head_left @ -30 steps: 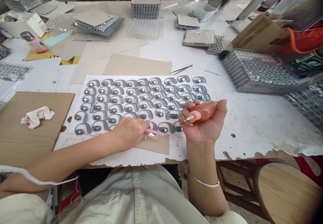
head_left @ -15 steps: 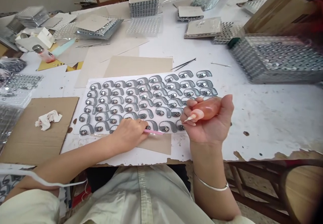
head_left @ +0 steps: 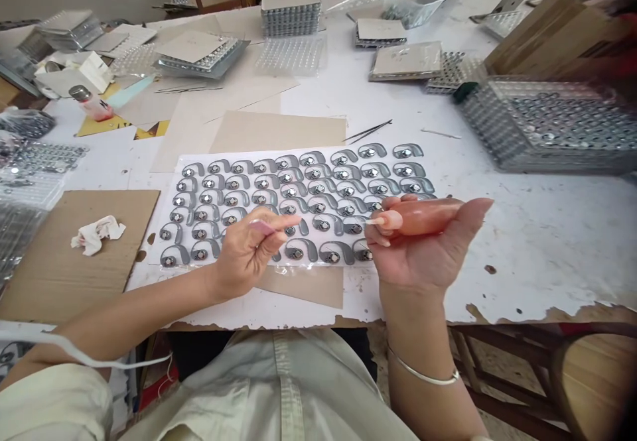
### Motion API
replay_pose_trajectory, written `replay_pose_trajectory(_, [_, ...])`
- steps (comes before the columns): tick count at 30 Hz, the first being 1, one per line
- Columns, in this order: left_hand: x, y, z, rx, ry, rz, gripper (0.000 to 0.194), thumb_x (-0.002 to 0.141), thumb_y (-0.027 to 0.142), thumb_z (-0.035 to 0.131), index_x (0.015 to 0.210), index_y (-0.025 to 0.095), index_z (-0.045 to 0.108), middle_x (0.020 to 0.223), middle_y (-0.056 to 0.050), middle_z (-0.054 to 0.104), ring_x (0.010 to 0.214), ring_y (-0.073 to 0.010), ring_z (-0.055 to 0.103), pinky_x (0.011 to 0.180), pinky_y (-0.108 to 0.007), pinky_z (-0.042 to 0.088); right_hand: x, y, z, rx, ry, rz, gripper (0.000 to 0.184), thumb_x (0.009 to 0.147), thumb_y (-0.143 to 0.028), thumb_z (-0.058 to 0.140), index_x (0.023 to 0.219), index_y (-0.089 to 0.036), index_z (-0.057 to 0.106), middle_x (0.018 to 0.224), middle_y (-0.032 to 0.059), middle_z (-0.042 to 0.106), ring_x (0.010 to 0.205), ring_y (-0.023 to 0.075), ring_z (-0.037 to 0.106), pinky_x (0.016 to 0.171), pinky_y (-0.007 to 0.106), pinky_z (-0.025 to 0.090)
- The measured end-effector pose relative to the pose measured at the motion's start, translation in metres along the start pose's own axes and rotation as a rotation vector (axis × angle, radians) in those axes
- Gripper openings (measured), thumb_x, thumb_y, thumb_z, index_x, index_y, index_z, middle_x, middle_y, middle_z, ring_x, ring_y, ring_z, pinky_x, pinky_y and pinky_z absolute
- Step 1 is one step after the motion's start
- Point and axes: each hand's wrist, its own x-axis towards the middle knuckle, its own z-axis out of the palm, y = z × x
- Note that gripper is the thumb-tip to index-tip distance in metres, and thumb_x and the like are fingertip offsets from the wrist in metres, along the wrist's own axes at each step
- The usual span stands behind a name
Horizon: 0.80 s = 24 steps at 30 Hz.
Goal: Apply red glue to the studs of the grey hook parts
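My right hand [head_left: 413, 255] is turned palm up and wrapped round a soft orange squeeze bottle [head_left: 430, 217]. The bottle's pale nozzle with a thin tip points left. My left hand [head_left: 246, 252] pinches a slim pink stick [head_left: 262, 227], its forefinger stretched toward the nozzle; the stick's far end is hidden. Under both hands lies a white sheet [head_left: 271, 255] bearing rows of grey hook-shaped pieces [head_left: 328, 222], each with a round metallic part at one end. Some pieces at the front are covered by my left hand.
Black tweezers [head_left: 371, 131] lie behind the sheet. On the left, crumpled tissue [head_left: 98, 234] rests on brown cardboard [head_left: 54, 275]. Stacked trays of small parts [head_left: 552, 123] stand at the right. Further back are a small bottle [head_left: 91, 103] and more tray stacks [head_left: 291, 10].
My left hand has lifted off the sheet's front edge, turned, and raised the pink stick. My right hand has tilted the bottle so its nozzle points more level to the left.
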Motion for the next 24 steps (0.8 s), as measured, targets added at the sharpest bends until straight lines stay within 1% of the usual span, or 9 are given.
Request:
replay_pose_trajectory(4, [-0.018, -0.001, 0.002, -0.027, -0.117, 0.090, 0.023, 0.095, 0.021, 0.050, 0.113, 0.013, 0.061, 0.089, -0.009, 0.069, 0.086, -0.0138, 0.066, 0.074, -0.025, 0.058, -0.005, 0.000, 0.008, -0.076, 0.004, -0.067, 0.060, 0.073, -0.075, 0.056, 0.053, -0.018, 0.053, 0.060, 0.0008, 0.046, 0.055, 0.0136, 0.056, 0.034, 0.021, 0.035])
replay_pose_trajectory(7, [-0.031, -0.003, 0.003, 0.062, -0.119, 0.172, 0.026, 0.089, 0.014, 0.059, 0.115, 0.013, 0.059, 0.096, -0.010, 0.070, 0.092, -0.0136, 0.067, 0.078, -0.023, 0.060, -0.009, 0.000, 0.013, -0.140, 0.012, -0.105, 0.051, 0.069, -0.068, 0.065, 0.058, -0.018, 0.059, 0.064, 0.0014, 0.048, 0.061, 0.0162, 0.060, 0.035, 0.020, 0.037])
replay_pose_trajectory(10, [-0.040, -0.004, 0.001, 0.194, -0.152, 0.299, 0.028, 0.085, 0.012, 0.063, 0.112, 0.010, 0.060, 0.099, -0.011, 0.071, 0.092, -0.0154, 0.068, 0.080, -0.026, 0.061, -0.013, 0.004, 0.015, -0.227, -0.025, -0.198, 0.047, 0.074, -0.061, 0.066, 0.056, -0.018, 0.060, 0.062, 0.0013, 0.047, 0.061, 0.0173, 0.060, 0.034, 0.021, 0.037])
replay_pose_trajectory(12, [-0.043, -0.004, -0.001, 0.351, -0.181, 0.419, 0.024, 0.082, 0.012, 0.066, 0.104, 0.006, 0.062, 0.094, -0.013, 0.072, 0.084, -0.0175, 0.069, 0.073, -0.028, 0.062, -0.016, 0.009, 0.013, -0.291, -0.046, -0.229, 0.047, 0.076, -0.062, 0.062, 0.061, -0.018, 0.063, 0.067, 0.0026, 0.051, 0.061, 0.0169, 0.060, 0.034, 0.021, 0.038])
replay_pose_trajectory(15, [-0.044, -0.001, -0.003, 0.570, -0.182, 0.541, 0.012, 0.082, 0.013, 0.064, 0.092, 0.007, 0.064, 0.090, -0.014, 0.073, 0.066, -0.0155, 0.067, 0.051, -0.024, 0.056, -0.020, 0.017, 0.012, -0.354, -0.047, -0.229, 0.046, 0.074, -0.066, 0.061, 0.075, -0.020, 0.066, 0.081, 0.0035, 0.055, 0.056, 0.0139, 0.057, 0.033, 0.023, 0.038])
replay_pose_trajectory(17, [-0.044, 0.001, -0.002, 0.624, -0.172, 0.565, 0.008, 0.083, 0.012, 0.060, 0.088, 0.007, 0.064, 0.091, -0.016, 0.073, 0.057, -0.0129, 0.063, 0.042, -0.021, 0.048, -0.023, 0.021, 0.013, -0.381, -0.037, -0.274, 0.044, 0.072, -0.065, 0.064, 0.079, -0.022, 0.064, 0.083, 0.0029, 0.055, 0.056, 0.0131, 0.054, 0.037, 0.025, 0.040])
replay_pose_trajectory(20, [-0.045, 0.001, 0.000, 0.645, -0.159, 0.582, 0.011, 0.083, 0.011, 0.055, 0.088, 0.007, 0.064, 0.091, -0.017, 0.073, 0.051, -0.0122, 0.059, 0.037, -0.021, 0.043, -0.028, 0.027, 0.017, -0.435, -0.037, -0.405, 0.038, 0.070, -0.061, 0.067, 0.076, -0.023, 0.064, 0.076, 0.0027, 0.056, 0.066, 0.0170, 0.054, 0.054, 0.032, 0.048])
replay_pose_trajectory(22, [-0.045, 0.000, 0.001, 0.653, -0.157, 0.586, 0.013, 0.083, 0.011, 0.054, 0.089, 0.006, 0.064, 0.090, -0.018, 0.072, 0.051, -0.0133, 0.059, 0.036, -0.023, 0.042, -0.031, 0.030, 0.021, -0.470, -0.073, -0.455, 0.035, 0.071, -0.058, 0.067, 0.074, -0.024, 0.065, 0.073, 0.0029, 0.056, 0.070, 0.0192, 0.055, 0.063, 0.036, 0.048])
replay_pose_trajectory(24, [-0.045, -0.001, 0.002, 0.655, -0.157, 0.587, 0.013, 0.082, 0.012, 0.055, 0.090, 0.005, 0.064, 0.089, -0.019, 0.072, 0.051, -0.0142, 0.059, 0.035, -0.023, 0.040, -0.034, 0.032, 0.022, -0.499, -0.119, -0.451, 0.034, 0.073, -0.058, 0.066, 0.074, -0.024, 0.066, 0.071, 0.0032, 0.056, 0.070, 0.0203, 0.054, 0.063, 0.037, 0.046])
